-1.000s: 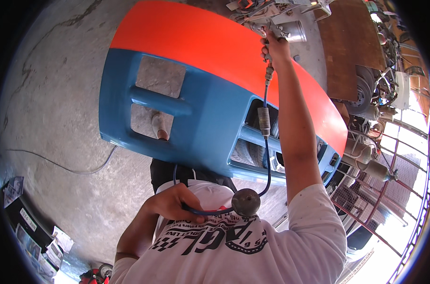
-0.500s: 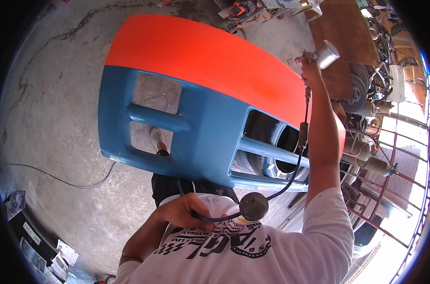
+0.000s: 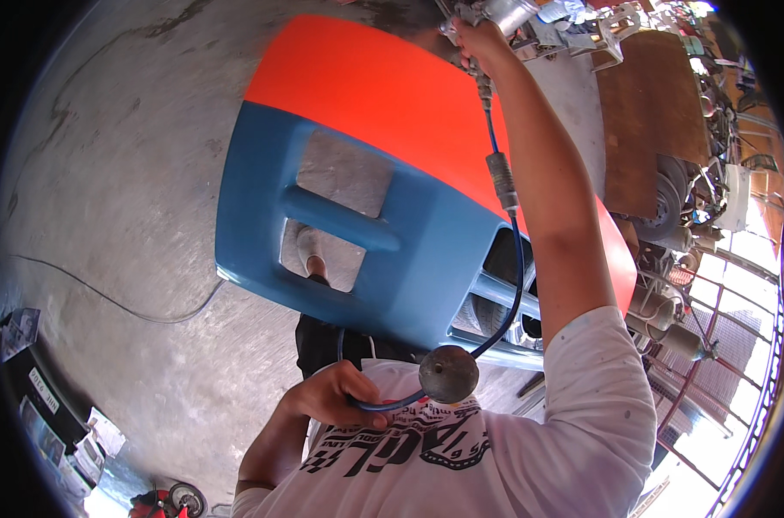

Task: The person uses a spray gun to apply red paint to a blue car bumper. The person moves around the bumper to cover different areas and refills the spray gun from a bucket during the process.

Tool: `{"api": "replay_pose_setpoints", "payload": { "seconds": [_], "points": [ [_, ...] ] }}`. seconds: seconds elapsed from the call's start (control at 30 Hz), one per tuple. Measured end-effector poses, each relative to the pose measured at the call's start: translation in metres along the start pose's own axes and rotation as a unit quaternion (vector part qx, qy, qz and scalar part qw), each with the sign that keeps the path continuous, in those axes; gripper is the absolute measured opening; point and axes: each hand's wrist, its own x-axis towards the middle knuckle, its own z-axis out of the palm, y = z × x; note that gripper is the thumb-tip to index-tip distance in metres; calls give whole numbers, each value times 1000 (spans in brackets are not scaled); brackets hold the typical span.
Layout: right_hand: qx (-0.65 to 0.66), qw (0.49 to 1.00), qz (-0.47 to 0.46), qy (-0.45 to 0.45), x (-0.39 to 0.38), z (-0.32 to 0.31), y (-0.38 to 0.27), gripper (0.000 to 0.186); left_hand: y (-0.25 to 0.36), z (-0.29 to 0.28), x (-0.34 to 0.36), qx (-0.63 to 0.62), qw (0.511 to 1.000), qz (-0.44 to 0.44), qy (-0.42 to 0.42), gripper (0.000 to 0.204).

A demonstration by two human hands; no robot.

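My right hand grips a metal spray gun with a silver cup, raised over the far edge of a large bumper panel, orange along the top and teal below, with cut-out openings. From the gun a blue hose runs past a metal coupling down to a round dark metal piece by my chest. My left hand is closed round the hose, left of that round piece. A faint haze shows near the gun.
A bare foot or leg shows through an opening. A cable lies on the concrete floor. At right are tyres, brown boards, gas cylinders and a metal railing. A red motorbike stands at lower left.
My right hand and spray gun moved rightward and toward me, then back up and left to the far edge. The panel appears shifted rightward in view. My left hand stays on the hose.
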Motion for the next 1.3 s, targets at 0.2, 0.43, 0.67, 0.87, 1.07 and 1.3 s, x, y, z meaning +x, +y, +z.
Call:
{"api": "replay_pose_setpoints", "payload": {
  "seconds": [0.2, 0.43, 0.67, 0.87, 1.07, 1.3],
  "points": [
    [138, 990, -20, -33, -34, 10, -13, 32, 5, 8, 2, -21, 1000, -5, 10, 14],
    [-25, 993, 111, 29, -80, -155, 91, 29, -12, 36, 52, -54, 996, -60, -41, 14],
    [-55, 985, 114, 118, -150, -392, 252, 26, -49, 130, 135, -25, 989, -127, -66, 22],
    [-46, 968, 136, 205, -212, -535, 324, 27, -76, 190, 231, 87, 963, -176, -184, 60],
    [-45, 938, 177, 294, -262, -631, 387, 34, -95, 231, 269, 69, 960, -204, -180, 59],
    [-210, 889, 225, 340, -282, -625, 409, 54, -105, 246, 276, 59, 962, -211, -162, 59]
  ]
}}
